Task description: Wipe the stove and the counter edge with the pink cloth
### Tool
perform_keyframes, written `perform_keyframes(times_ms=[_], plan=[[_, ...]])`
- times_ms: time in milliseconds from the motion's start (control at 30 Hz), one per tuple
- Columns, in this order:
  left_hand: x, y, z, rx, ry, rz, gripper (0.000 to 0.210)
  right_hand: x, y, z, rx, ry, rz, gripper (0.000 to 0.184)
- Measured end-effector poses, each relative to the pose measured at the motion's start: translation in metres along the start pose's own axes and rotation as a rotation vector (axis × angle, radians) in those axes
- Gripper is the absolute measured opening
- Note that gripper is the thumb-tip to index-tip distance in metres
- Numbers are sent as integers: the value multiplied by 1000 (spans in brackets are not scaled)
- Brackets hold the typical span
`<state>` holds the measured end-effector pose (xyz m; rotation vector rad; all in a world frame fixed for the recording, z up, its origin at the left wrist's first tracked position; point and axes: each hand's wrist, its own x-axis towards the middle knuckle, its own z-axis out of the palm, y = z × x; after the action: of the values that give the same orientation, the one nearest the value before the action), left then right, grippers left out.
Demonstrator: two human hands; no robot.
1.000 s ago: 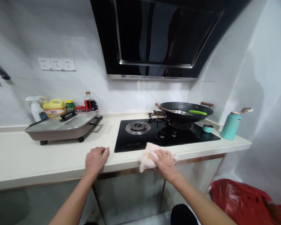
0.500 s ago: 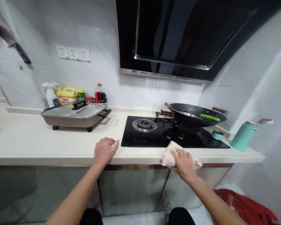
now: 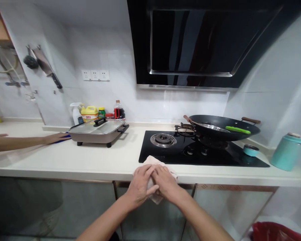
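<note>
A pale pink cloth (image 3: pixel 150 161) is bunched over the front edge of the counter, part of it hanging down. My left hand (image 3: pixel 141 183) grips its left side, with the thumb stretched across toward the other hand. My right hand (image 3: pixel 164 180) holds the cloth from the right, and the fingertips of both hands meet on top. Just behind the cloth lies the front edge of the black glass gas stove (image 3: pixel 170 157). Between the hands, the folds of the cloth are partly hidden.
A black wok (image 3: pixel 218 135) with a green-handled utensil sits on the right burner. Beyond stand a turquoise flask (image 3: pixel 288 152) and its cup (image 3: pixel 251 150). Left is a lidded electric pan (image 3: pixel 95 135). Another person's hand (image 3: pixel 55 137) rests on a blue item at the far left.
My right hand has brought the cloth leftward along the counter edge. My left hand has moved right onto it. Another person's arm has appeared at left, and the view has turned left.
</note>
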<state>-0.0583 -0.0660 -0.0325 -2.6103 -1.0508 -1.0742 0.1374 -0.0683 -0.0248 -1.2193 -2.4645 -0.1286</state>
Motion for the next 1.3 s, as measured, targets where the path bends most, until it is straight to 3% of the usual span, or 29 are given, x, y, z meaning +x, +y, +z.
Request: perform_keyframes(times_ms=[67,133,233,300,367,467,600,733,800,900,967,1167,1300], plan=[[-2,4,11,84,-58,24,79,-19,26,-21,147,17,-82,78],[1,7,19,191,-101,-4,80,-37,60,-39,216,128,-49,63],[14,20,30,340,-185,-88,74,-57,119,-54,95,352,172,41],[26,32,42,405,-249,-119,73,-68,156,-51,-28,458,364,43],[38,44,58,453,-268,-137,70,-76,183,-40,-127,471,460,50],[55,65,88,489,-224,-107,55,-84,201,-22,-197,419,415,53],[74,97,123,456,-154,137,42,-90,204,-16,-181,413,399,51],[80,103,129,464,-162,217,40,-94,208,-19,-131,348,417,50],[71,88,118,451,-180,245,41,-95,211,-20,-119,326,436,52],[41,46,85,441,-221,224,55,-95,212,-19,-107,317,455,56],[15,10,54,428,-242,156,67,-95,211,-19,-98,308,463,58],[-60,-97,-61,416,-270,-121,70,-95,210,-20,-75,288,472,62],[-93,-138,-124,455,-308,-309,76,-95,214,-17,-87,298,471,66]])
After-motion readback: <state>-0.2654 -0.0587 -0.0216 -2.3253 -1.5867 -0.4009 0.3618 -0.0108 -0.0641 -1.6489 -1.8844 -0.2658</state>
